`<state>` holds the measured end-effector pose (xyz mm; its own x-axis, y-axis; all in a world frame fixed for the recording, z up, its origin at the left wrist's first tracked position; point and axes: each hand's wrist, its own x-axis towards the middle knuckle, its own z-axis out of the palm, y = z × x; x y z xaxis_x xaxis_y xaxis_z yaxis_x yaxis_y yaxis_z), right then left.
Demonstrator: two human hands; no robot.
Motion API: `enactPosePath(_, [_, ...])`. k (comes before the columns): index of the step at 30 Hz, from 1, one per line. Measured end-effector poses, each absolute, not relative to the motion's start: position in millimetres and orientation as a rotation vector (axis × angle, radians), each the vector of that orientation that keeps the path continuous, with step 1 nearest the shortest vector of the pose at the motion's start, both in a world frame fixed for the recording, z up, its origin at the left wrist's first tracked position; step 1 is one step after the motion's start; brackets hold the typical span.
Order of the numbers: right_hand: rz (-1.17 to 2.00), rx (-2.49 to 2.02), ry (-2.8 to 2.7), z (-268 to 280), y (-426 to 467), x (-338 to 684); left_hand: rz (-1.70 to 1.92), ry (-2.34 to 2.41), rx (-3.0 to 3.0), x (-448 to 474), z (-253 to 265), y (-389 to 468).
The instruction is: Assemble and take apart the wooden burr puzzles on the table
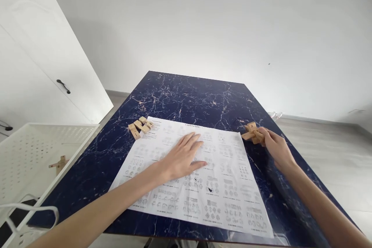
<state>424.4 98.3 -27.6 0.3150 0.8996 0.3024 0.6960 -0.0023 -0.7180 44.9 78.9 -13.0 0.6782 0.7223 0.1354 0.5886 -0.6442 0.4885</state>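
A large white printed sheet [232,155] with rows of small diagrams lies on the blue marbled table [186,97]. My left hand [186,155] rests flat on the middle of the sheet, fingers stretched out and holding nothing. Beyond the sheet's right edge, my right hand [274,143] has its fingers closed on a wooden puzzle [251,132] of crossed pieces, one marked "2". The puzzle sits at or just above the tabletop; I cannot tell which. Several loose wooden puzzle pieces [140,127] lie at the sheet's upper left corner, one marked "1".
On the left stands a white perforated basket [72,126] with another crossed wooden puzzle [59,164] in it. A white cabinet [43,58] with black handles is at the far left. Behind the table rises a pale wall [203,27].
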Motion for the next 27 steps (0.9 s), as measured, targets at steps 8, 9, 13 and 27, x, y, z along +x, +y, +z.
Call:
enactPosePath(8, [0.791, -1.381, -1.456, 11.2, 81.4, 331.9, 0.703, 1.06, 2.254, 53.5, -15.3, 79.0])
enactPosePath(9, [0.826, -1.356, -1.48, 13.6, 82.3, 315.1, 0.756, 1.071, 2.169, 52.5, -11.7, 79.5])
enactPosePath(13, [0.955, -1.289, -1.559, 12.9, 88.3, 262.3, 0.945, 0.989, 1.883, 42.7, 5.2, 82.3])
enactPosePath(27, [0.899, -1.015, -1.682, 0.7, 68.3, 243.0, 0.732, 0.69, 1.493, 37.9, 2.2, 89.2])
